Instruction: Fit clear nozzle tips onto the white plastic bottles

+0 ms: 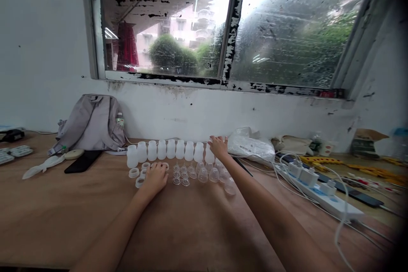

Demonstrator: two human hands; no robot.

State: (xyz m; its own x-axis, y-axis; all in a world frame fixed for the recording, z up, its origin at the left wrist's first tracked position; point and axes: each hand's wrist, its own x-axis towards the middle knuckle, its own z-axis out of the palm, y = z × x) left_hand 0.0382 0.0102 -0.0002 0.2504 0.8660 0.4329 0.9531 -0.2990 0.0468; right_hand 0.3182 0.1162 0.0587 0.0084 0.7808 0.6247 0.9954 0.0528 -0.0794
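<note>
Several translucent white bottles (161, 150) stand upright in a row near the wall. My right hand (219, 146) reaches to the row's right end, its fingers at the top of the last bottle (209, 155) and partly hiding it. Over a cluster of white screw rings (134, 173) lies my left hand (156, 177), palm down with fingers a little apart, covering some of the rings. Between the hands sit small clear nipples (185, 181) in short rows. Clear dome caps (213, 174) stand to the right of these, some hidden behind my right forearm.
At the left are a grey backpack (92, 123), a black phone (83, 162) and a crumpled plastic bag (46, 165). A clear plastic package (250, 146) lies behind right. A white power strip (331, 202) with loose cables runs along the right side.
</note>
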